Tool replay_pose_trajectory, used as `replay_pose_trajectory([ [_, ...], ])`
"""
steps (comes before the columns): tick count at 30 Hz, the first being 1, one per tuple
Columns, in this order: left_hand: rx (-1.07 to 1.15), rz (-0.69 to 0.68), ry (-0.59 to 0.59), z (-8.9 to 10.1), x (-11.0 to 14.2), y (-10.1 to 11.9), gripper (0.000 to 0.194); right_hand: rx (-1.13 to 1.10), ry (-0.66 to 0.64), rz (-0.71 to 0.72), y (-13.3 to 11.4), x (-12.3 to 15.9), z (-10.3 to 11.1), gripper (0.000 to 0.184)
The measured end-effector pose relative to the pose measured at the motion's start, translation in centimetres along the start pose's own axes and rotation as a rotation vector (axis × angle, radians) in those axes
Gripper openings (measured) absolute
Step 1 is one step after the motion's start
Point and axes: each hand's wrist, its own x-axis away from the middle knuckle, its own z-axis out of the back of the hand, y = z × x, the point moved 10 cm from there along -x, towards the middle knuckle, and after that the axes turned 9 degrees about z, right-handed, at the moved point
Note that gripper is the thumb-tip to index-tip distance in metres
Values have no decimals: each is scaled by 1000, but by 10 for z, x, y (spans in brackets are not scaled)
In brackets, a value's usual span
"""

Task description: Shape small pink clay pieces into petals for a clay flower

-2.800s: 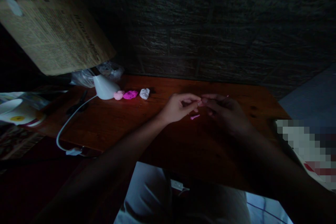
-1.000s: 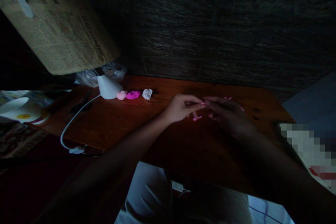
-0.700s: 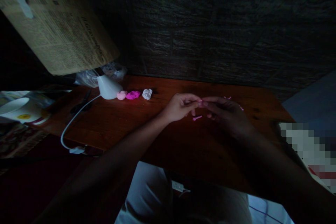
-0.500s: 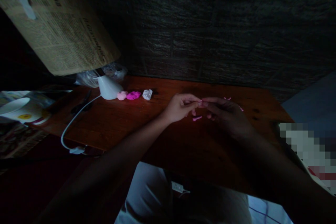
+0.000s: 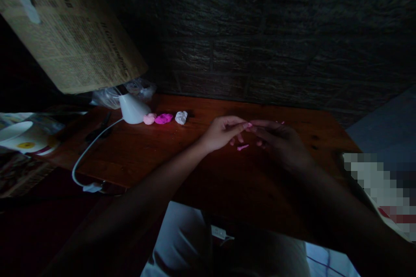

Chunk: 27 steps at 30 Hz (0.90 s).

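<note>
Above the wooden table, my left hand (image 5: 222, 133) and my right hand (image 5: 282, 140) meet at their fingertips. Between them is a small piece of pink clay (image 5: 249, 125), pinched by the thumb and forefinger of each hand. Its exact shape is too small to make out. Just below the fingers, a thin pink clay strip (image 5: 242, 147) lies on the table. Another bit of pink clay (image 5: 282, 122) shows behind my right hand. To the left sit a pale pink lump (image 5: 150, 118), a bright magenta lump (image 5: 164, 118) and a white lump (image 5: 181, 117).
A lamp with a white base (image 5: 133, 110) and a newsprint shade (image 5: 84, 39) stands at the left, its white cable (image 5: 78, 162) hanging over the edge. Scissors (image 5: 98, 129) lie near a paper cup (image 5: 19, 136). A dark brick wall (image 5: 260, 30) rises behind the table (image 5: 201, 104).
The pink clay between my fingertips shows a little more now. Both hands stay joined in nearly the same place, and the view has shifted slightly.
</note>
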Motion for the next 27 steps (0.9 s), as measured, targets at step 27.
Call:
replay_pose_trajectory([
  [27, -164, -129, 25, -4, 1, 9, 16, 225, 15, 35, -6, -1, 2, 37],
])
